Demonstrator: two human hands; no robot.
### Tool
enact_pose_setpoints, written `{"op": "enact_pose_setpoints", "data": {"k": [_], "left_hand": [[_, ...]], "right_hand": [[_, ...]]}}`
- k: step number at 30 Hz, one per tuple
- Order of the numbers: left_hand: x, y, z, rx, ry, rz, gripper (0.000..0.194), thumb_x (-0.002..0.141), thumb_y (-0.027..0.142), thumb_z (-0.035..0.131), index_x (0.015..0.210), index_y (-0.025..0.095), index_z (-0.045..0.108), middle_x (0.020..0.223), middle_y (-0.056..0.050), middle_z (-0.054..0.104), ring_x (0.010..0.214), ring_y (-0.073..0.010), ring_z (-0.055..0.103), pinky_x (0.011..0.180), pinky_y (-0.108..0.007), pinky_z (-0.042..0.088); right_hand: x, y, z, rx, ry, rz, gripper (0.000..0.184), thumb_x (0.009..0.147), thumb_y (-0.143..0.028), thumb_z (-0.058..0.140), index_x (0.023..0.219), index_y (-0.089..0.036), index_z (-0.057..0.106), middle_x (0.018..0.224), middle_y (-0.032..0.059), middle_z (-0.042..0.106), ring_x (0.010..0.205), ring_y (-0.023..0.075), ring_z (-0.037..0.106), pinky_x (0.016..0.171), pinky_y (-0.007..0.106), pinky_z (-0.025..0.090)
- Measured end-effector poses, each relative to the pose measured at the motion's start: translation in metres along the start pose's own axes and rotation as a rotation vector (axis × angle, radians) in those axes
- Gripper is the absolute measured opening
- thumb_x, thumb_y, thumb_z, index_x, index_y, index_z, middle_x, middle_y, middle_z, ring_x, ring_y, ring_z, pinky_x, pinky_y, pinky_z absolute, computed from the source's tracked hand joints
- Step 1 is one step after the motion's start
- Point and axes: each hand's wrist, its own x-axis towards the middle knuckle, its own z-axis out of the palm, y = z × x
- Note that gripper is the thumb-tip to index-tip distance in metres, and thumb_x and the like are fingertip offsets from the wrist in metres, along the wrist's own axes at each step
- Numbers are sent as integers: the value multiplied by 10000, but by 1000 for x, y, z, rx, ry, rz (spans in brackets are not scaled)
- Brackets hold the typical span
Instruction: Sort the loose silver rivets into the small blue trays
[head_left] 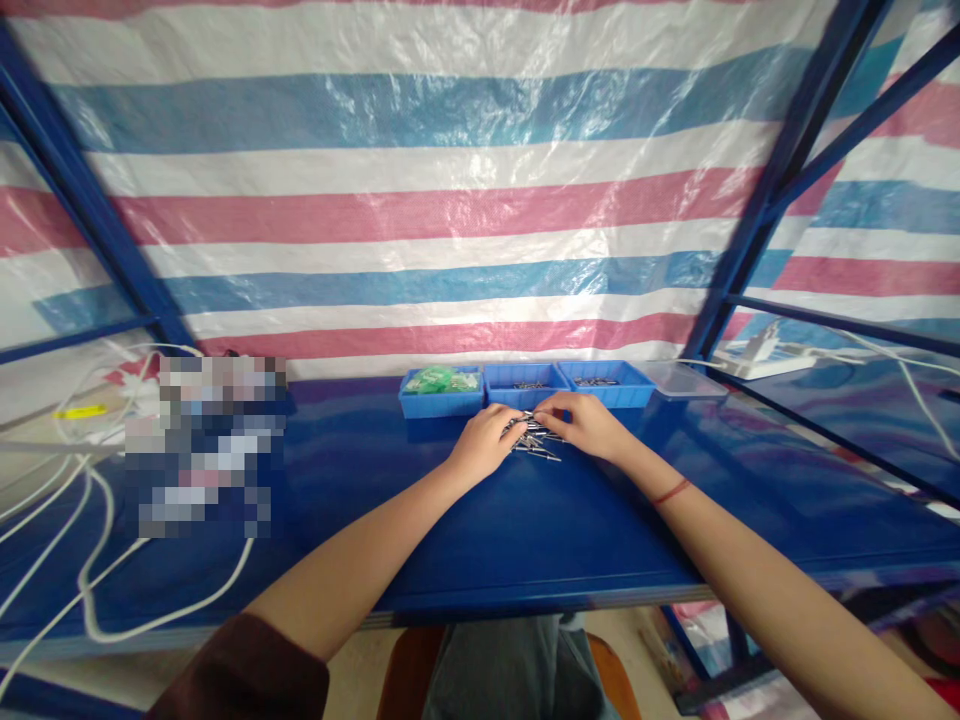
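Note:
A loose pile of thin metal pins, which look like blind rivets (538, 440), lies on the blue tabletop (517, 530). My left hand (489, 437) curls around the left side of the pile, its thumb and fingers closed on some rivets. From the right, my right hand (583, 424) reaches over the pile with thumb and fingertips pinched on rivets at its top. Exactly how many rivets each hand grips is hidden. Just behind the hands stand a middle blue bin (525, 394) and a right blue bin (637, 385), each with small metal pieces inside.
A left blue bin (441, 404) holds green plastic packets (442, 380). A clear flat lid (686, 379) lies right of the bins. White cables (161, 632) and a blurred-out area crowd the left side. A power strip (772, 358) sits at the right, near blue frame posts (765, 215).

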Motion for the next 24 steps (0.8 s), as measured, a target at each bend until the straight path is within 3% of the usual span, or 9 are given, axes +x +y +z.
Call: {"op": "enact_pose_setpoints", "data": {"k": [3,11,18,24], "left_hand": [[2,-3,0,-33,41,19,240,885,322,438,917,198,640,951,-43,625,921,-176,577,853,-287,438],[3,1,-2,-119,57,50,254,893,307,422,893,180,642,908,-52,625,905,-175,565,841,-292,431],[3,6,-5,-148,39,89,181,863,287,482,834,168,615,882,-49,600,877,-169,559,814,-286,434],[3,4,-4,-175,207,46,124,817,296,563,789,177,584,843,-23,581,853,-156,553,804,-281,433]], "right_hand": [[0,-5,1,55,6,-7,249,846,-325,477,832,-175,676,825,45,682,676,147,582,629,266,429],[3,-6,10,372,157,116,287,767,-427,577,805,-159,671,828,67,684,712,172,602,641,291,463],[1,-14,8,280,188,26,254,771,-408,591,756,-172,684,759,55,665,647,148,561,578,277,422],[2,-17,0,250,174,-52,232,804,-361,559,837,-181,700,819,64,679,673,153,569,571,276,417]]}}
